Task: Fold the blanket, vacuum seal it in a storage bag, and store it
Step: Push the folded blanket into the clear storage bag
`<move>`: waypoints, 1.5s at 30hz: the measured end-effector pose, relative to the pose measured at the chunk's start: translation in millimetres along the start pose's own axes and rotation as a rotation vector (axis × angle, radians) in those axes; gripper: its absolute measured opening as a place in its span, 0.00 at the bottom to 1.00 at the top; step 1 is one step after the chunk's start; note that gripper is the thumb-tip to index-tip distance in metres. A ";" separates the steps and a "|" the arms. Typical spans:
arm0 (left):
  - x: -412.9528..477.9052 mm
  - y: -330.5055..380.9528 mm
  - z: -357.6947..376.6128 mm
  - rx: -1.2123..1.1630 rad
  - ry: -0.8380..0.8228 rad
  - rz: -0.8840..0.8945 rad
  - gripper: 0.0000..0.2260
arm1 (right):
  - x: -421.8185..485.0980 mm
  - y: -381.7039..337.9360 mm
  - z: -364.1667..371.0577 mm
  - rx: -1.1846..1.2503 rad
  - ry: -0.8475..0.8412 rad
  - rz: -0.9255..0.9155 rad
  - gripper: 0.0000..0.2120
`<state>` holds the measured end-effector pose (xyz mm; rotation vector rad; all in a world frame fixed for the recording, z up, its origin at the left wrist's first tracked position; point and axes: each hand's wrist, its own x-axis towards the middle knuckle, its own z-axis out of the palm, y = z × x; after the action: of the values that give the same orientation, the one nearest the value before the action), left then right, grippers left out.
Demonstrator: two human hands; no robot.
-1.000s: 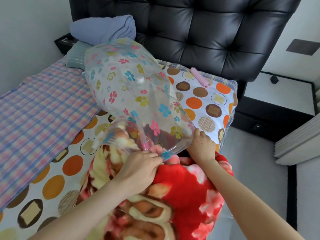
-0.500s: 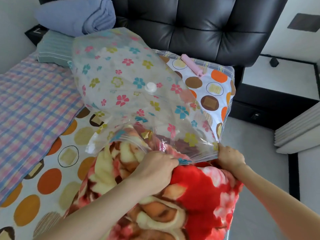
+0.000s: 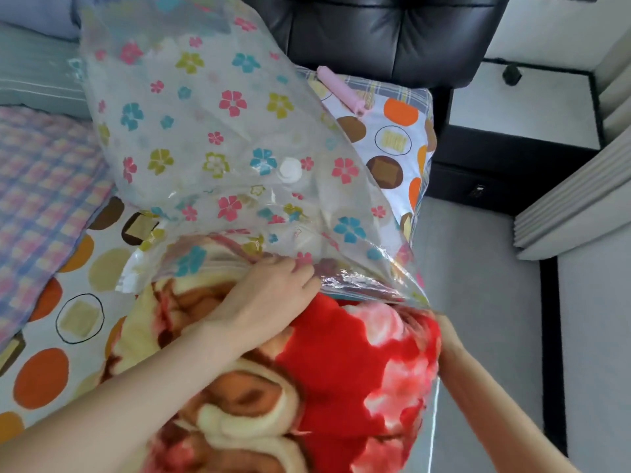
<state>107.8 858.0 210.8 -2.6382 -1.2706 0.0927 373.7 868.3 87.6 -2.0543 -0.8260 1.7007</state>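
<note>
- My left hand [image 3: 269,295] sits at the mouth of the clear, flower-printed plastic storage bag [image 3: 222,131]. Its fingers are curled close together and grip the bag's rim against the cloth.
- The thick red-and-cream floral fleece blanket [image 3: 341,363] lies at the near edge of the bed. Its far end is just inside the bag's mouth and most of it is outside.
- My right hand [image 3: 445,336] is at the blanket's right side, by the bag's corner. The fleece hides its fingers, so I cannot tell how they lie.
- The bag billows up over the white, circle-patterned bed sheet [image 3: 78,268], with its round white valve [image 3: 290,169] facing up.
- A pink plastic cylinder [image 3: 341,90] lies on the sheet near the black tufted leather headboard [image 3: 375,35].
</note>
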 end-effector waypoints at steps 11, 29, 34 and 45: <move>-57.3 5.7 -47.8 -0.123 0.410 -0.283 0.11 | -112.9 -2.7 46.7 -0.103 0.352 -0.340 0.12; -205.3 42.5 7.7 0.014 -0.094 -0.104 0.07 | -159.8 85.7 70.0 -1.189 0.317 -0.699 0.17; -188.6 5.6 14.1 -0.392 -0.107 -0.520 0.14 | -142.4 52.5 42.0 -1.232 0.156 -0.568 0.08; -152.8 -60.8 79.7 -0.835 -0.102 -1.391 0.21 | -102.8 37.4 7.7 0.075 0.031 0.131 0.09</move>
<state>-46.2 788.7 140.9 -1.4672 -3.3057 -0.6243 362.9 774.0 142.3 -2.1202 -0.6203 1.7344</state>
